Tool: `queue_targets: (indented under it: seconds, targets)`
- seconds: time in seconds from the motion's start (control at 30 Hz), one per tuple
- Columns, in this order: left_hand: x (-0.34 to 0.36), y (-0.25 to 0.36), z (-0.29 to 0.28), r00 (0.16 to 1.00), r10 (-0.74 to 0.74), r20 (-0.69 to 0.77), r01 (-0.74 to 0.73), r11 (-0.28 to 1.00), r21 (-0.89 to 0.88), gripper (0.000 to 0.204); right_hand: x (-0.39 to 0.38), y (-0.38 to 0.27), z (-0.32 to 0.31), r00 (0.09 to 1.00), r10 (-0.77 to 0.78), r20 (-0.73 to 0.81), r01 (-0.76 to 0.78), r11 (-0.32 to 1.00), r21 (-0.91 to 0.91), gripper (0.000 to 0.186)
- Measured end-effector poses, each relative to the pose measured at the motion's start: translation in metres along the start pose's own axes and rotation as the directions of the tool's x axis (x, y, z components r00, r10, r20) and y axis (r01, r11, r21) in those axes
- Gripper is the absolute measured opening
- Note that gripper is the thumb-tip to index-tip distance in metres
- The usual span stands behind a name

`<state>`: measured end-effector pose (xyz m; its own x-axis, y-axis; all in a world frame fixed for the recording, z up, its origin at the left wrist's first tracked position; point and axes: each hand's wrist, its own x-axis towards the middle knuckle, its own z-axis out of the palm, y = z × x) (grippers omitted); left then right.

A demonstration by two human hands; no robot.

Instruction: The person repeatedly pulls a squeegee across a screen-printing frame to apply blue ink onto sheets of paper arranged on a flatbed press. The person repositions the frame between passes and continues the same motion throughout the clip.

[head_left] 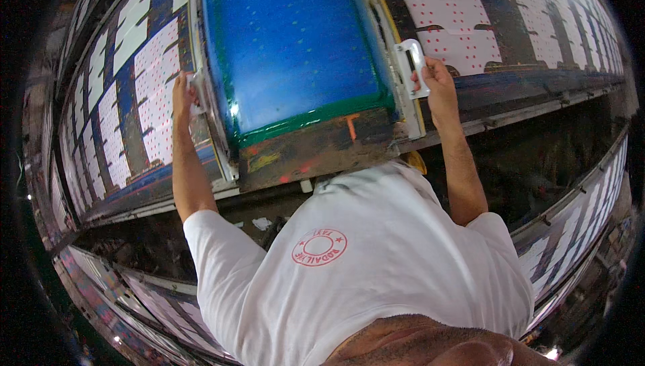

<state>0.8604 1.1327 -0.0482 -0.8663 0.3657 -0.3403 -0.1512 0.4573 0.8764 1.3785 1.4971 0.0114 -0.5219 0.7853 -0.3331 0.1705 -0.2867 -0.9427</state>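
A rectangular screen frame (293,43) with a blue mesh, a green glossy border and a paint-stained lower strip lies across the long table in front of me. My left hand (185,94) grips a pale handle (197,94) on the frame's left side. On the right side, my right hand (438,80) is closed round a white handle (413,53). White pieces with red dots (449,10) lie in rows on the table to both sides of the frame.
The long table's front edge (497,120) runs below the frame, close to my body. More rows of white pieces (557,211) lie on a lower table to the right, with similar rows (158,292) at lower left. A dark gap separates the tables.
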Motion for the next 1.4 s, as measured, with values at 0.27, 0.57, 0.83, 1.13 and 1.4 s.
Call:
queue_targets:
  seconds: [0.27,0.57,0.83,1.13,1.4]
  targets:
    - [-0.032,0.091,0.077,0.996,0.08,0.029,-0.08,0.997,-0.018,0.058,0.033,-0.028,-0.076,0.996,-0.074,-0.055,0.07,0.994,-0.079,0.031]
    - [-0.088,0.142,0.299,0.991,0.096,0.092,-0.087,0.991,-0.099,0.056,0.135,-0.019,-0.31,0.946,-0.27,-0.181,0.214,0.936,-0.28,0.04]
    - [-0.133,0.158,0.428,0.996,0.085,0.04,-0.078,0.988,-0.136,0.049,0.181,-0.01,-0.433,0.955,-0.206,-0.211,0.171,0.97,-0.173,0.027]
    - [-0.135,0.151,0.448,0.995,0.087,0.058,-0.079,0.989,-0.126,0.052,0.174,-0.007,-0.453,0.98,-0.109,-0.168,0.074,0.976,-0.203,0.028]
    - [-0.137,0.152,0.456,0.995,0.089,0.039,-0.089,0.996,-0.014,0.06,0.192,0.036,-0.478,0.965,-0.247,0.084,0.217,0.94,0.262,0.026]
